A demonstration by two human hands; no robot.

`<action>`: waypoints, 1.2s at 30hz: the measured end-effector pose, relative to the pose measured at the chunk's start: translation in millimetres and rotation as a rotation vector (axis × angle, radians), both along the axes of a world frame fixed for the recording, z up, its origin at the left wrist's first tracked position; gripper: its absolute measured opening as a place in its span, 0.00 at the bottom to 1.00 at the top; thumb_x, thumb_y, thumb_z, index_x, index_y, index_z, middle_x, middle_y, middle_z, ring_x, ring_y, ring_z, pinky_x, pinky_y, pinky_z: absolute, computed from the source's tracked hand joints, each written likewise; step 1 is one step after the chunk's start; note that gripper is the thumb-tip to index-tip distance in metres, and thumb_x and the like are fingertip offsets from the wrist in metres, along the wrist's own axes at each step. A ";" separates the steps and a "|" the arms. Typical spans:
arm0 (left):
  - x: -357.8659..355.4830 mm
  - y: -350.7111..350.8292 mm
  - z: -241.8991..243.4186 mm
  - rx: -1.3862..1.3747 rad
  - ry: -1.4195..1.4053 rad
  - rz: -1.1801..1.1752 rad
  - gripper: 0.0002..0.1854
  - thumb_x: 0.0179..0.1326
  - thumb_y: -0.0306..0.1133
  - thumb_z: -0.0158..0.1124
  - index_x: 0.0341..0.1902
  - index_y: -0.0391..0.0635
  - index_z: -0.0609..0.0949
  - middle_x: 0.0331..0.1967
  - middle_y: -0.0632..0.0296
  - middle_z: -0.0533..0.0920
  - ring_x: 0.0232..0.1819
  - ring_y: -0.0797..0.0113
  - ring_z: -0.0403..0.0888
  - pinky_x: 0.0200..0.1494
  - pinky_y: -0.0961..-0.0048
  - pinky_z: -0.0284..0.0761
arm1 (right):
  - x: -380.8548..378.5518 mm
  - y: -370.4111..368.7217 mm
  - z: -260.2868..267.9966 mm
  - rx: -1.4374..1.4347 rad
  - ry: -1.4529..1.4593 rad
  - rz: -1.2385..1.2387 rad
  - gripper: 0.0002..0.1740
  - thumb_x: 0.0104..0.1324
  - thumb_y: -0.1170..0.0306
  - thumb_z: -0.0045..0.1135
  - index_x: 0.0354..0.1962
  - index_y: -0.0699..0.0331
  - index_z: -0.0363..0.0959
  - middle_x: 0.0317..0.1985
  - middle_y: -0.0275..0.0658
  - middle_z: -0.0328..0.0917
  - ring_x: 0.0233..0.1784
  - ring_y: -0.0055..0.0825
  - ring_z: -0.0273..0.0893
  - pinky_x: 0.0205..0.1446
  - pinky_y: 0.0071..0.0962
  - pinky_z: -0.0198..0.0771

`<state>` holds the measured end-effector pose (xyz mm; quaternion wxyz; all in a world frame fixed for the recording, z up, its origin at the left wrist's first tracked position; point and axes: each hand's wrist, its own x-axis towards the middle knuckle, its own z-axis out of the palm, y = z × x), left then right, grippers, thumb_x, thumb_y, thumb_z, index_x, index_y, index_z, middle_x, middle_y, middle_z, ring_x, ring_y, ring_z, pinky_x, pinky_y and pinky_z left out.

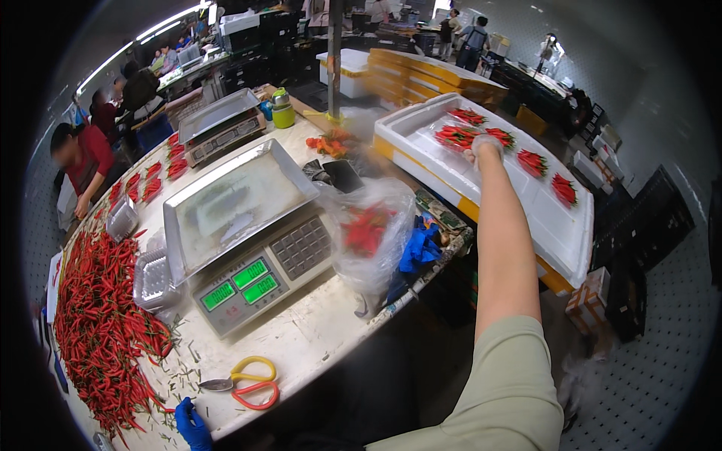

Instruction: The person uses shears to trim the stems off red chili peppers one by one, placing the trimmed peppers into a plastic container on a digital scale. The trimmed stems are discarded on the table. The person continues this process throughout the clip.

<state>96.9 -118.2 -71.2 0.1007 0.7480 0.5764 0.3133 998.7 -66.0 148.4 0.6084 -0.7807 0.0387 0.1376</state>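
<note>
My right hand (488, 146), in a clear plastic glove, reaches into a white foam box (414, 127). It grips the near right edge of a clear plastic tray of red chillies (456, 137). More bunches of chillies (532, 162) lie in the box; any trays around them are hard to make out. My left hand (193, 424), in a blue glove, is at the table's front edge, its fingertips beside a single red chilli (164, 410). Its finger closure is unclear. Scissors (242, 383) with one yellow and one red handle lie nearby. Left of them spreads a large chilli heap (101, 327).
A weighing scale (265, 282) with lit green displays stands mid-table, with empty clear trays (153, 279) on its left. On its right sits a plastic bag of chillies (366, 231). Behind are a second scale (223, 127) and a metal post (334, 62). A person (84, 163) works at far left.
</note>
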 end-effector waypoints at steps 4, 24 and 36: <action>1.9 -2.1 3.3 0.040 0.028 -0.011 0.15 0.59 0.16 0.48 0.49 0.36 0.77 0.39 0.56 0.78 0.39 0.65 0.77 0.44 0.74 0.73 | 8.6 12.4 -4.5 -0.040 0.076 -0.075 0.17 0.66 0.70 0.44 0.51 0.64 0.69 0.32 0.49 0.78 0.25 0.39 0.79 0.20 0.33 0.73; 37.7 -10.1 48.1 0.076 0.281 0.010 0.13 0.61 0.28 0.56 0.47 0.33 0.79 0.38 0.48 0.82 0.39 0.58 0.80 0.44 0.68 0.77 | 25.1 53.6 0.1 -0.620 -0.210 0.284 0.22 0.66 0.62 0.40 0.54 0.59 0.70 0.56 0.43 0.68 0.54 0.36 0.71 0.53 0.33 0.67; 13.8 -5.8 20.4 0.065 0.133 -0.009 0.15 0.64 0.30 0.55 0.50 0.33 0.77 0.43 0.49 0.80 0.43 0.60 0.78 0.45 0.71 0.76 | -98.8 49.7 40.6 -0.600 -0.903 0.603 0.19 0.59 0.64 0.52 0.46 0.63 0.77 0.48 0.44 0.78 0.48 0.36 0.77 0.50 0.34 0.73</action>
